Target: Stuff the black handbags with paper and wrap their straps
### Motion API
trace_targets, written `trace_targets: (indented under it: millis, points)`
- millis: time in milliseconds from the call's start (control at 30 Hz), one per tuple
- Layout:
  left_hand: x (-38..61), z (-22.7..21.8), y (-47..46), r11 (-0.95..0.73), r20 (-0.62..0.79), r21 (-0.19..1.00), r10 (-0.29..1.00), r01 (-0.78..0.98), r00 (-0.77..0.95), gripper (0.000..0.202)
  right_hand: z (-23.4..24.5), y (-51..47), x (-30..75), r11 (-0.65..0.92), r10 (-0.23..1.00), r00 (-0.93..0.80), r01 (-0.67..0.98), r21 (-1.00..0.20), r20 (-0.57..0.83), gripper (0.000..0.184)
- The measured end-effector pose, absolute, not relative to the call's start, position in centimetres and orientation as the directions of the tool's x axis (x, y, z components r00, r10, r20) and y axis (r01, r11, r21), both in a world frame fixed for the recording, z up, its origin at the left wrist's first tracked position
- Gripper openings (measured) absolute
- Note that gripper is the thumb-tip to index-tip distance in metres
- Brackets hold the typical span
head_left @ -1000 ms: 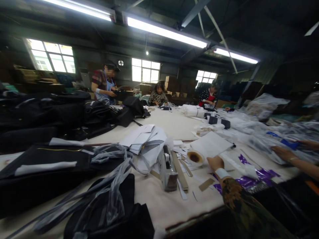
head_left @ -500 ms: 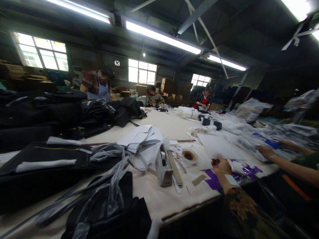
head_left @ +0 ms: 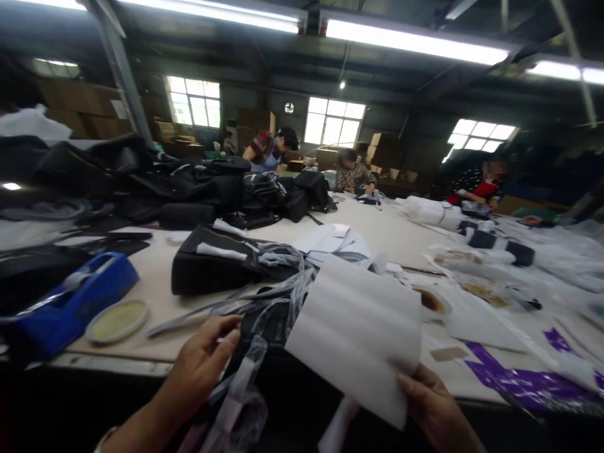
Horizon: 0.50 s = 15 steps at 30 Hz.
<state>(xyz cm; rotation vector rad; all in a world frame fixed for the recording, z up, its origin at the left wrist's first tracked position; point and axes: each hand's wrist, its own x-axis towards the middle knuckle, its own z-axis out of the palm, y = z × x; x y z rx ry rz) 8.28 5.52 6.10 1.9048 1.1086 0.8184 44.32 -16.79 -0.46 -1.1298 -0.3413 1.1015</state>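
At the pale cloth-covered bench (head_left: 377, 223), the right hand (head_left: 436, 406) has fingers pinching a white rectangular sheet (head_left: 358, 333); whether the left hand (head_left: 201, 365), near a black strapped bag (head_left: 277, 322), grips anything is unclear.

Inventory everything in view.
sheet: 1, white, front centre
near bag: 1, black, sheet's left
straps: several, grey, on near bag
zippered bag: 1, black, left
bag pile: 1, black, far left
tape dispenser: 1, blue, front left
disc: 1, yellowish, beside dispenser
papers: stack, white, behind sheet
tape roll: 1, brown, sheet's right
film: uncounted, purple, front right
bundle: 1, white, far right
plastic bags: uncounted, clear, right
table: 1, cream, middle
boxes: several, brown, back
people: 3+, mixed, beyond table
windows, tube lights: several, white, background
left hand: 1, bare, beside near bag
right hand: 1, bare, holding sheet
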Motion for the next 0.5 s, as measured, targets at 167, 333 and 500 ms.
trace_targets:
  millis: [167, 333, 500]
  points:
    - [10.6, 7.0, 4.0, -0.114, -0.027, 0.971, 0.816, 0.208, 0.577, 0.067, 0.2, -16.6, 41.5, -0.261, 0.93, 0.159, -0.347, -0.901, -0.331, 0.037]
    - [10.6, 6.4, 4.4, 0.136, -0.196, 0.98, 0.777, 0.144, 0.598, 0.064, 2.7, -16.0, 41.0, -0.251, 0.894, 0.26, -0.388, -0.887, -0.366, 0.039]
    - [10.4, 6.2, 4.2, 0.3, -0.285, 0.951, 0.77, 0.07, 0.571, 0.059, 4.3, -14.9, 40.3, -0.267, 0.897, 0.225, -0.409, -0.873, -0.38, 0.037]
